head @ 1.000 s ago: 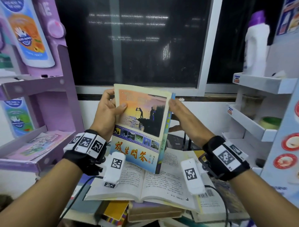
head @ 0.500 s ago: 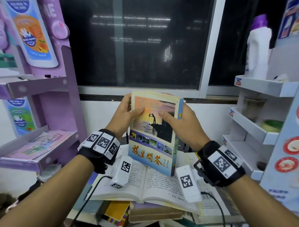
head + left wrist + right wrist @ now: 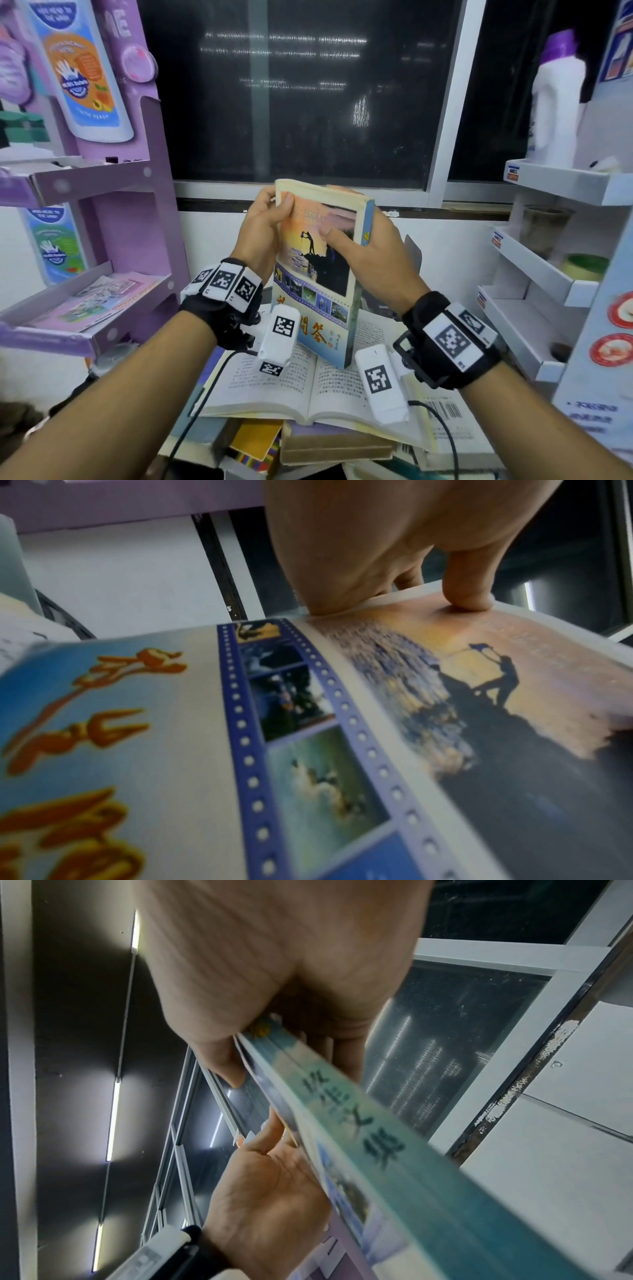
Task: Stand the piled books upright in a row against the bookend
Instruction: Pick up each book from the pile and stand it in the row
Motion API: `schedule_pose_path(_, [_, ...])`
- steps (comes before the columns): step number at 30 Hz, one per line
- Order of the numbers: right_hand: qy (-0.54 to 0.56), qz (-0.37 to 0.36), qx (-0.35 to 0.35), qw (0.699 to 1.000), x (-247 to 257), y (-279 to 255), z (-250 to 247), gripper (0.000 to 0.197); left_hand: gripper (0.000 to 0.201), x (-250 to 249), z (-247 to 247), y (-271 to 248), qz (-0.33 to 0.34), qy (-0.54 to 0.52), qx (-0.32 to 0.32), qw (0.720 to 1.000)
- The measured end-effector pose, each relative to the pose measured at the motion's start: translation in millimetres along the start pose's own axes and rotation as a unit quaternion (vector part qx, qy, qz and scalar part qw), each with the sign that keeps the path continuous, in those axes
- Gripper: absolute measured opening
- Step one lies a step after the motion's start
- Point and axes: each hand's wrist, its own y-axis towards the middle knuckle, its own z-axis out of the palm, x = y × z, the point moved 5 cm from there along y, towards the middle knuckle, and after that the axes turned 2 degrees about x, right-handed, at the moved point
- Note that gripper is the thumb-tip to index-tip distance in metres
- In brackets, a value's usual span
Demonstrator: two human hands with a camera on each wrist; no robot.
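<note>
Both hands hold a paperback with a sunset cover [image 3: 317, 270] upright above the pile. My left hand [image 3: 265, 222] grips its upper left edge, thumb on the cover [image 3: 467, 599]. Around the blue spine [image 3: 346, 1112], my right hand [image 3: 359, 246] has its thumb on the front and fingers behind. Below lies an open book [image 3: 308, 387] on a pile of flat books [image 3: 329, 448]. A grey bookend plate [image 3: 412, 253] peeks out behind my right hand, mostly hidden.
A purple display shelf [image 3: 89, 329] stands at the left, and white tiered shelves [image 3: 534, 274] with a white bottle [image 3: 556, 102] at the right. A dark window [image 3: 301, 96] fills the back wall. Cables [image 3: 442, 431] trail over the books.
The paperback has moved right and turned more upright and edge-on. My left hand slid up to its top corner, and my right hand came round the spine with its thumb on the cover.
</note>
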Motion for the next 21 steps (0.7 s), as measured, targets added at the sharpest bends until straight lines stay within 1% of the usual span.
schedule_pose_path(3, [0.004,-0.010,0.013,1.000,6.1,4.7,-1.2,0.035,0.025,-2.7,-2.8,0.2,0.016,-0.022,-0.006,1.000])
schedule_pose_path(6, [-0.041,0.002,0.041,0.998,15.8,8.3,-6.5,0.039,0.025,-6.4,-4.8,-0.1,0.032,-0.014,-0.003,0.999])
schedule_pose_path(8, [-0.089,0.019,0.066,0.994,24.1,10.2,-11.0,0.037,0.023,-9.6,-6.4,0.8,0.042,-0.008,0.006,0.999])
schedule_pose_path(10, [-0.106,0.048,0.108,0.987,31.1,11.4,-14.8,0.038,0.021,-12.7,-7.1,2.1,0.048,-0.004,0.013,0.999])
schedule_pose_path(12, [-0.100,0.078,0.148,0.981,36.1,12.1,-16.1,0.042,0.019,-15.3,-5.7,3.2,0.052,0.001,0.015,0.999])
schedule_pose_path(14, [-0.128,0.092,0.169,0.973,40.2,12.1,-15.0,0.049,0.020,-18.4,-1.9,4.1,0.063,0.012,0.013,0.998])
schedule_pose_path(17, [-0.209,0.075,0.171,0.960,40.9,11.9,-11.1,0.058,0.022,-21.8,2.8,5.8,0.089,0.009,0.001,0.996])
schedule_pose_path(19, [-0.235,0.051,0.151,0.959,39.8,12.7,-11.4,0.055,0.024,-23.2,3.8,6.9,0.098,0.011,-0.009,0.995])
schedule_pose_path(21, [-0.247,0.035,0.128,0.960,38.8,13.7,-13.2,0.050,0.025,-23.9,3.9,8.5,0.101,0.042,-0.009,0.994])
